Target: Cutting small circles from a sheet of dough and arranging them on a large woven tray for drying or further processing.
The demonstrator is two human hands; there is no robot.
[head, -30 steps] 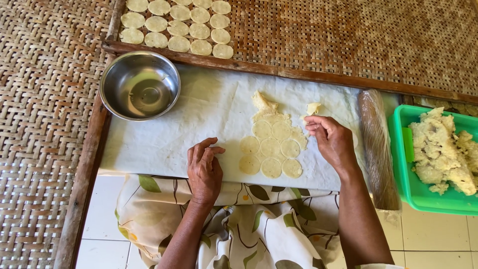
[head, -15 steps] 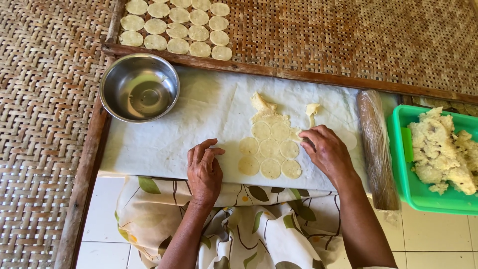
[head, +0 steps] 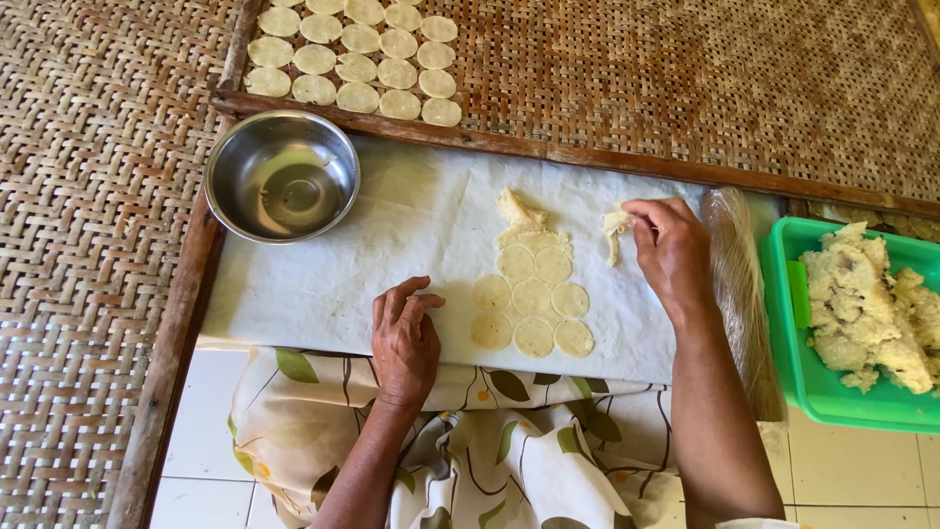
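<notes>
Covering woven mat, white sheet

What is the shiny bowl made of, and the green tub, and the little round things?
The bowl looks like polished metal, probably steel: it is silvery and mirrors light. The green tub looks like moulded plastic, smooth with an even bright colour. The round discs seem to be thin pale dough, matte and soft-looking, like the scrap in the right hand.
</notes>
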